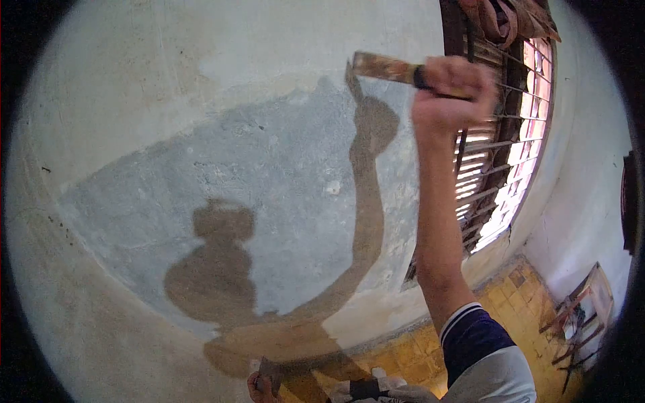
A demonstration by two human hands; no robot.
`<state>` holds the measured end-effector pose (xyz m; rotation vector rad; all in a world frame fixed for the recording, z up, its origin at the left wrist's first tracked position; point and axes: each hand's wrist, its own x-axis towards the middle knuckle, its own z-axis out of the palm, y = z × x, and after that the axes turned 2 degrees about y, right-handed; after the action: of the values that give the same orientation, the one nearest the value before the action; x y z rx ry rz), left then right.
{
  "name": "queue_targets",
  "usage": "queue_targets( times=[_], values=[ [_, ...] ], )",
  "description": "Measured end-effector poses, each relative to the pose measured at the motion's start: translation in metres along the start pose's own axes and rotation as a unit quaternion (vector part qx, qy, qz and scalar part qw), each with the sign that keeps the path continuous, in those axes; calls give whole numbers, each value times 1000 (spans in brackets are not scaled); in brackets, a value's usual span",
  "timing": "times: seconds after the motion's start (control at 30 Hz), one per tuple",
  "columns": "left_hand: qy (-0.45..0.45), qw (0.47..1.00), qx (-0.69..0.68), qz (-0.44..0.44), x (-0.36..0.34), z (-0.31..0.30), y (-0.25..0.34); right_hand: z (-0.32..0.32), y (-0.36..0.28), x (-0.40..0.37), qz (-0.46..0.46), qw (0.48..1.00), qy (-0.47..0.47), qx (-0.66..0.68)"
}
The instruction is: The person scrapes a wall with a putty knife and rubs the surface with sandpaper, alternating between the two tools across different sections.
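Raised at the upper right, my right hand point(457, 91) is closed round the handle of a scraper point(386, 68), slightly blurred. The scraper's flat blade points left, close to the wall point(235, 40) near the top edge of a grey patch point(289, 168). Whether the blade touches the wall I cannot tell. At the bottom edge my left hand point(259, 388) is low and partly cut off, its fingers closed round something dark that I cannot make out. Shadows of my head and right arm fall across the grey patch.
A barred window point(497, 161) with slatted shutters is right of my forearm, cloth point(507, 20) hanging at its top. Yellow floor tiles point(517, 295) lie below. A wooden folding item point(584, 312) leans by the right wall. Something dark point(629, 201) is at the right edge.
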<state>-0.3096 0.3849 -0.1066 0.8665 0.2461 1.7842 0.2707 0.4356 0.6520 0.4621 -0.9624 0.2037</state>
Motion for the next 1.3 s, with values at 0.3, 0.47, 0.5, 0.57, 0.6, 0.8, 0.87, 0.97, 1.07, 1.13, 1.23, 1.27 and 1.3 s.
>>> queue_targets(
  times=[0.3, 0.47, 0.5, 0.57, 0.6, 0.8, 0.87, 0.97, 1.07, 1.13, 1.23, 1.27, 1.3],
  values=[
    [79, 993, -81, -46, -37, -7, 14, -19, 23, -25, -104, 975, -54, -187],
    [128, 979, -140, -72, -54, 7, 9, -47, -5, -67, -135, 877, -205, -414],
    [135, 976, -153, -79, -57, 10, 5, -49, -10, -73, -125, 860, -217, -444],
    [150, 968, -176, -94, -59, 18, 1, -60, -20, -88, -79, 855, -197, -473],
    [157, 964, -188, -102, -58, 25, 0, -61, -27, -91, -88, 832, -198, -511],
    [198, 935, -251, -155, -33, 138, 22, -55, -67, -78, -103, 721, -190, -659],
    [210, 922, -273, -176, -16, 202, 31, -40, -73, -71, -90, 674, -229, -697],
    [229, 901, -303, -211, 3, 288, 51, -23, -75, -66, -44, 640, -267, -719],
    [250, 913, -236, -219, 3, 328, 59, -9, -82, -54, -77, 622, -288, -724],
    [272, 937, -80, -202, -4, 318, 51, 4, -86, -51, -106, 624, -269, -726],
    [287, 932, 154, -161, -10, 302, 39, 10, -78, -43, -116, 619, -288, -721],
    [289, 918, 231, -145, -13, 298, 36, 10, -69, -40, -105, 627, -289, -715],
    [290, 897, 307, -130, -17, 294, 34, 9, -62, -38, -92, 635, -290, -710]
  ],
)
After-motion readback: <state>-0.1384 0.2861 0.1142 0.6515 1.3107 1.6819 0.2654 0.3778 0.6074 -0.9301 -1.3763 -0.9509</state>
